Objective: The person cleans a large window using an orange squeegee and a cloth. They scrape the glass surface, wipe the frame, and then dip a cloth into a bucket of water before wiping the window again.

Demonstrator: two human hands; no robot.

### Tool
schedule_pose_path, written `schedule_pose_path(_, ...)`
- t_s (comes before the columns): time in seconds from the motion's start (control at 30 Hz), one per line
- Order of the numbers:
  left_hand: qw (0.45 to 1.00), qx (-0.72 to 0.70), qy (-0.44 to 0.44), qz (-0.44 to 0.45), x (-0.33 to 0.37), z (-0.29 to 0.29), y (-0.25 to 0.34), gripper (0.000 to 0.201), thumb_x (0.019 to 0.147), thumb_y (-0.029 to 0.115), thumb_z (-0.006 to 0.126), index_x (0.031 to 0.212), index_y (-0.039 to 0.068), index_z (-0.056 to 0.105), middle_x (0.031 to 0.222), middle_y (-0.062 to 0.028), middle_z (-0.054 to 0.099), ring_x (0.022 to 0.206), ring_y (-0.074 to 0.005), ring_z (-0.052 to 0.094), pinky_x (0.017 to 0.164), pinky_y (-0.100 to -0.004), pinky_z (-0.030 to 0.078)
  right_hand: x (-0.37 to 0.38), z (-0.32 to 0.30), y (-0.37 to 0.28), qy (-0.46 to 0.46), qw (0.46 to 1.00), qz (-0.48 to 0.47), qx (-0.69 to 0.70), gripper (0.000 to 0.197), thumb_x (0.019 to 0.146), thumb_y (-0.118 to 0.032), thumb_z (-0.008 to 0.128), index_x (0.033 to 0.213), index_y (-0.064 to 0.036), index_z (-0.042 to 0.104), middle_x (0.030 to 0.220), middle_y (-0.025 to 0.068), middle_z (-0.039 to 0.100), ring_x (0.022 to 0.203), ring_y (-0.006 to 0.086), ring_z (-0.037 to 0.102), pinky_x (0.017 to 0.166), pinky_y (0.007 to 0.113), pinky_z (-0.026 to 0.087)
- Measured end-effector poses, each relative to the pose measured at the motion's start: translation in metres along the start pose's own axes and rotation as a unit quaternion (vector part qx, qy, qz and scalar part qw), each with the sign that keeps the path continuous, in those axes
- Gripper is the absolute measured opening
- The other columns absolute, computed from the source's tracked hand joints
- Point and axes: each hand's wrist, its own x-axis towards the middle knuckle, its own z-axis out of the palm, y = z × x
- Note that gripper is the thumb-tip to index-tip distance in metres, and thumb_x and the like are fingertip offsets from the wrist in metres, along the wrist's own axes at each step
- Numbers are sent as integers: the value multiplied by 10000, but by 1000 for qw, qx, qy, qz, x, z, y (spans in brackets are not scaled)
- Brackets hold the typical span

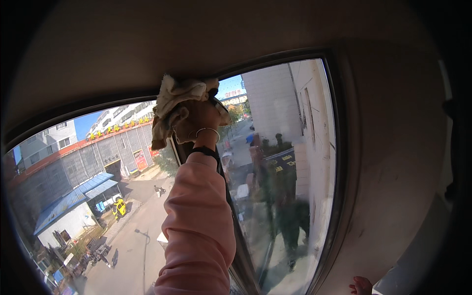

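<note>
My left hand (199,118) is raised in front of me at the top of a window, at the end of a pink sleeve. Its fingers are closed around a bunched cream-coloured cloth (182,93). The cloth lies against the dark window frame (275,58), where the upright bar meets the top edge; the hand hides part of that corner. A thin bracelet and a black band circle the wrist. Low at the right edge of the view, my right hand (362,285) shows only in part, its fingers loosely bent and apart, with nothing visible in them.
A left glass pane (142,196) and a narrower right pane (275,187) with smudges and reflections fill the window. Through them show a street, buildings and a yellow vehicle (119,209) far below. A plain wall (388,162) runs along the right.
</note>
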Motion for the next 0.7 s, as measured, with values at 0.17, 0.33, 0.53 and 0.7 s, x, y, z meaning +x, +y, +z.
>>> schedule_pose_path(0.17,978,-163,33,124,-48,36,-3,456,966,333,437,1365,119,389,1368,-99,442,1243,-266,420,1026,-370,335,5,-9,13,21,997,38,68,318,892,-154,627,1204,-135,566,1123,5,656,832,112,670,556,171,450)
schedule_pose_path(0.33,872,-487,-45,-4,40,0,-55,377,966,361,452,1245,111,493,1211,-83,550,1160,-209,475,936,-334,401,2,-14,-13,66,989,74,106,299,879,-179,655,1168,-139,590,1072,-1,673,805,104,663,554,175,444)
schedule_pose_path(0.53,955,-185,223,60,23,46,52,435,924,314,484,1254,34,515,1348,-208,440,1232,-373,406,989,-522,356,18,4,-31,83,981,72,157,285,872,-195,665,1141,-124,604,1027,14,681,762,95,653,527,175,436)
schedule_pose_path(0.7,936,-281,209,30,44,79,-7,371,936,287,475,1202,31,515,1167,-187,577,1099,-367,522,938,-476,411,16,4,-21,60,985,59,149,301,873,-183,648,1155,-99,589,1046,38,673,766,110,653,530,175,441)
